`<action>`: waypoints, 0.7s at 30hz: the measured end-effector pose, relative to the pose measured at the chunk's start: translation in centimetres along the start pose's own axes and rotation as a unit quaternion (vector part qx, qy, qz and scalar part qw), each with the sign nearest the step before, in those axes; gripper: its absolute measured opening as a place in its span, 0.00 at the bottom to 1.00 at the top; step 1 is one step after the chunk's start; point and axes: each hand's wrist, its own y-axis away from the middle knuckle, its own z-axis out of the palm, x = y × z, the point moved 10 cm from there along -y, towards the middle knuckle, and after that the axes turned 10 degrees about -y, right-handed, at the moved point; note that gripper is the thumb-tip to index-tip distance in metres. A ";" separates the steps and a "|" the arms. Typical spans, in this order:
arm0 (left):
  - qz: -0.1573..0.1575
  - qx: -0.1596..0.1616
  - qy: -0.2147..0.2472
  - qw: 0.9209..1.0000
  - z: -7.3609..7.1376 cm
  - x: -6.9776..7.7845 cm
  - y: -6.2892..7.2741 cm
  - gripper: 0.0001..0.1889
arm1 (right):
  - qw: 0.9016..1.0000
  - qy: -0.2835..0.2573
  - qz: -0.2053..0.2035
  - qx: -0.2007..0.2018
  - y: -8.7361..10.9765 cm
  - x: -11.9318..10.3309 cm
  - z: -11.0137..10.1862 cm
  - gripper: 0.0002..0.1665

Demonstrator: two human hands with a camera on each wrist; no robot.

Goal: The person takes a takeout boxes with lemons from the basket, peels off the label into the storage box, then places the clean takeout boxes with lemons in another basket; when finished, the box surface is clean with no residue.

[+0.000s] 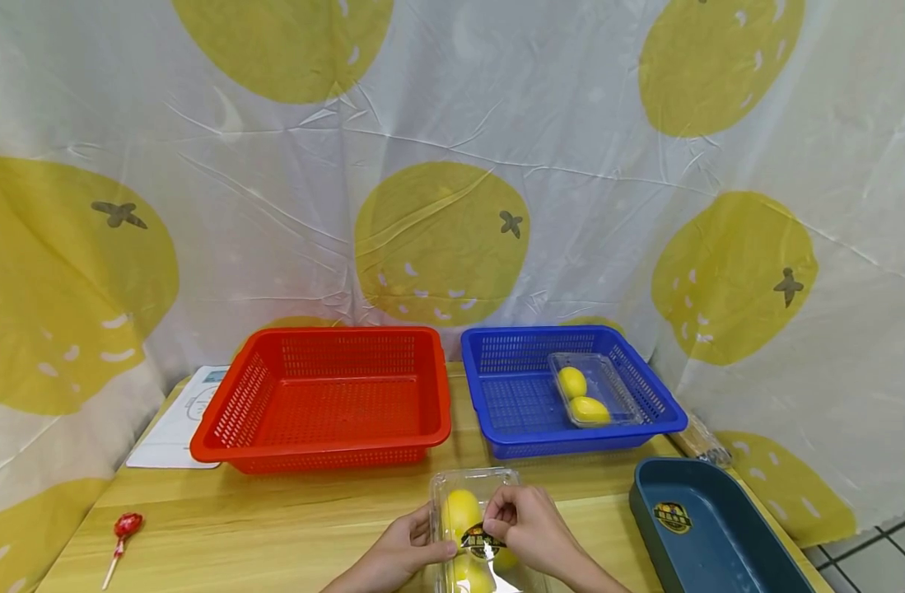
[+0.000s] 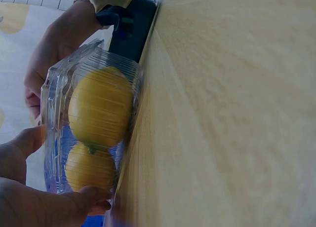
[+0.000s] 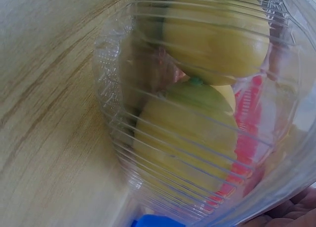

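A clear plastic box (image 1: 489,482) with several yellow lemons (image 1: 462,511) inside lies on the wooden table in front of me. At its left side my left hand (image 1: 403,550) holds it, thumb over the lid and fingers along the wall. My right hand (image 1: 532,529) is above the lid, thumb and index finger pinching the edge of a black-and-gold sticker (image 1: 480,543) there. In the left wrist view, ribbed walls cover two lemons (image 2: 101,108). Through the box in the right wrist view, lemons (image 3: 187,138) show close up.
Behind the box stand a red basket (image 1: 319,457) and a blue basket (image 1: 496,412); the blue one holds another clear box (image 1: 615,387) with two lemons. To the right is a dark teal tray (image 1: 719,511) bearing a similar sticker. A lollipop (image 1: 128,525) and paper (image 1: 174,436) lie left.
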 end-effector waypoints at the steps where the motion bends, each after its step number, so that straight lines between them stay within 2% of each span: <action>1: 0.002 -0.001 0.001 1.000 0.0 0.0 0.0 0.45 | 1.000 -0.002 0.000 0.000 0.0 0.0 0.0 0.06; 21: 0.005 -0.001 -0.001 1.000 0.0 -0.1 -0.1 0.44 | 1.000 -0.014 -0.010 0.010 0.1 -0.2 -0.3 0.06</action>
